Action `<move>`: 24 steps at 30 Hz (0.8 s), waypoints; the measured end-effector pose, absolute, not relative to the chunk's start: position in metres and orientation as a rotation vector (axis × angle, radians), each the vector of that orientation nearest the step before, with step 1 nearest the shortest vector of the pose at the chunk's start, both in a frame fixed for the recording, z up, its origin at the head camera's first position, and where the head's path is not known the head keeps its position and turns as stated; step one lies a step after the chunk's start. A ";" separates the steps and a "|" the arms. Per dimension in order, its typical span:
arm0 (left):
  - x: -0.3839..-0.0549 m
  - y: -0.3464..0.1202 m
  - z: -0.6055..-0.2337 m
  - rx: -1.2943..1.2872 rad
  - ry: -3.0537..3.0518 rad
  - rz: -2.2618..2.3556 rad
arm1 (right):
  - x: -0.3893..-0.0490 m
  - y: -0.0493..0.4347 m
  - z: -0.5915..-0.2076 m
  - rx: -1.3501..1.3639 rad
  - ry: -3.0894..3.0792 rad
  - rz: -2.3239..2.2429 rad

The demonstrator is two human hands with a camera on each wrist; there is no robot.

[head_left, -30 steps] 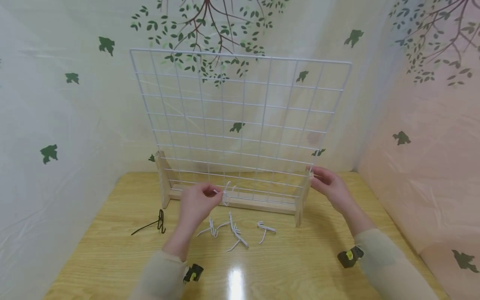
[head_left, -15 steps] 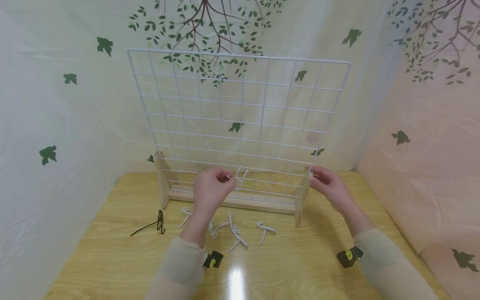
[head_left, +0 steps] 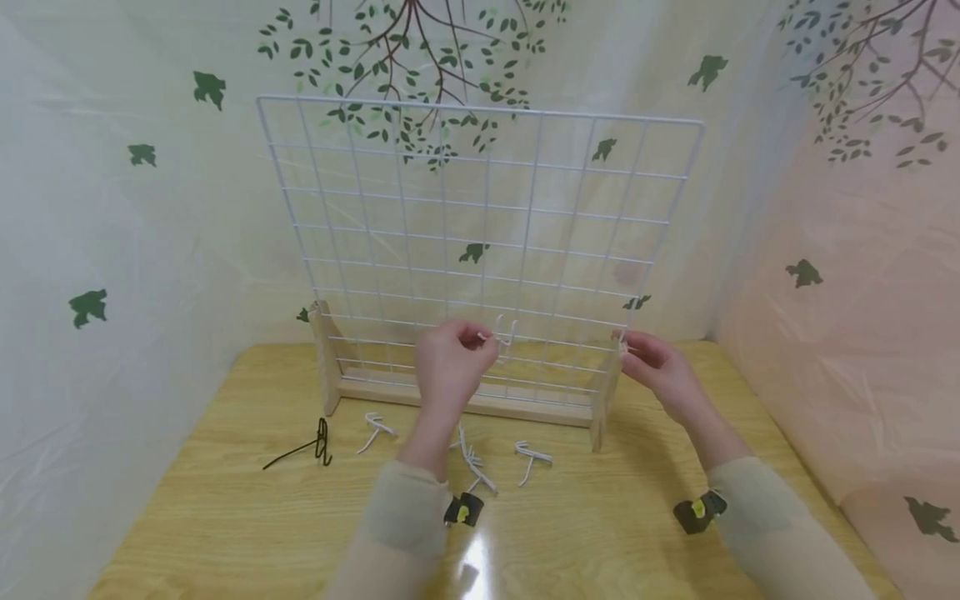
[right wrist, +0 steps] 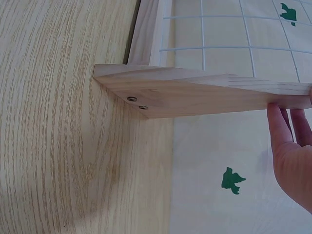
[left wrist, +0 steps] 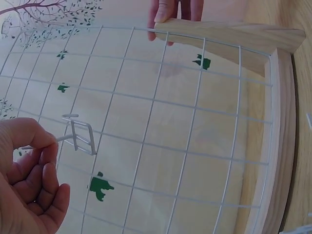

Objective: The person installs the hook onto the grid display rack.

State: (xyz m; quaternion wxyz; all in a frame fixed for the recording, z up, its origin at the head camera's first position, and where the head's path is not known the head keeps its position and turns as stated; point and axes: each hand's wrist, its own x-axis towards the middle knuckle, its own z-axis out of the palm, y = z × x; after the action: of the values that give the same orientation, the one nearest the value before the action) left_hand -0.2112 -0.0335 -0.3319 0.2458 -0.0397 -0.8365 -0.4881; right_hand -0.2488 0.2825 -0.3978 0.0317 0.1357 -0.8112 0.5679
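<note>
My left hand pinches the arm of a white wire hook between thumb and fingers. The hook's ladder-shaped back faces the white wire grid panel and overlaps its wires in the left wrist view. The panel stands upright in a wooden stand. At the far right, my right hand grips the top of the stand's right end piece, with the thumb on one side and fingers on the other. In the right wrist view only part of that hand shows.
On the wooden table, in front of the stand, lie a white hook, overlapping white hooks partly behind the left wrist, and another white hook. A black hook is at the left. Printed sheeting hangs behind.
My left hand has moved right and upward with the white hook, from near the stand's base rail to higher in front of the grid. The right hand has stayed at the stand's end piece.
</note>
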 end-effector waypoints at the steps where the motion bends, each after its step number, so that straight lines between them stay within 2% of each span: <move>1: -0.212 -0.031 -0.333 -0.105 -2.277 -1.329 | -0.249 0.283 -0.398 0.419 -2.499 1.750; 24: -0.232 0.009 -0.337 -0.050 -2.245 -1.195 | -0.248 0.283 -0.395 0.378 -2.533 1.742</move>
State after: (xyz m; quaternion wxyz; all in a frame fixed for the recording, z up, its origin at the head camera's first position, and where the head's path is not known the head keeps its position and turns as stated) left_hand -0.2324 0.0094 -0.3365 0.2944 -0.0188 -0.8434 -0.4490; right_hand -0.2478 0.2829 -0.3951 0.0220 0.1219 -0.8177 0.5621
